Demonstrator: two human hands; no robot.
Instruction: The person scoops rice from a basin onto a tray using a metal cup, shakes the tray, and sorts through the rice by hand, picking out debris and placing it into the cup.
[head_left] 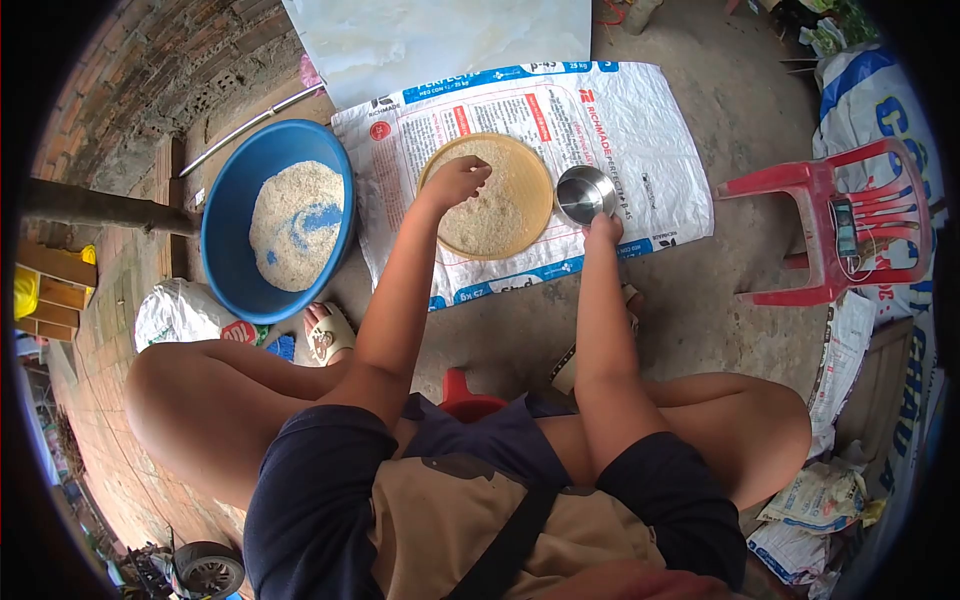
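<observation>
My left hand (pixel 458 183) is over the left part of a round tan tray (pixel 540 215), its fingers drawn together; whether anything small is between them cannot be made out. Whitish grains (pixel 488 222) lie spread in the tray below it. At the tray's right side, my right hand (pixel 603 229) grips the near edge of a round metal bowl (pixel 584 196), whose inside looks empty. Tray and bowl are over a flattened white printed sack (pixel 672 170). To the left, a large blue basin (pixel 222 222) holds more pale grains (pixel 290 205), with blue bottom showing through.
A red plastic chair (pixel 815 225) with a small device (pixel 845 222) on it is at the right. A pale sheet (pixel 450 35) lies beyond the sack. A metal pole (pixel 250 130) is behind the basin, and a white bag (pixel 180 315) sits near my left knee.
</observation>
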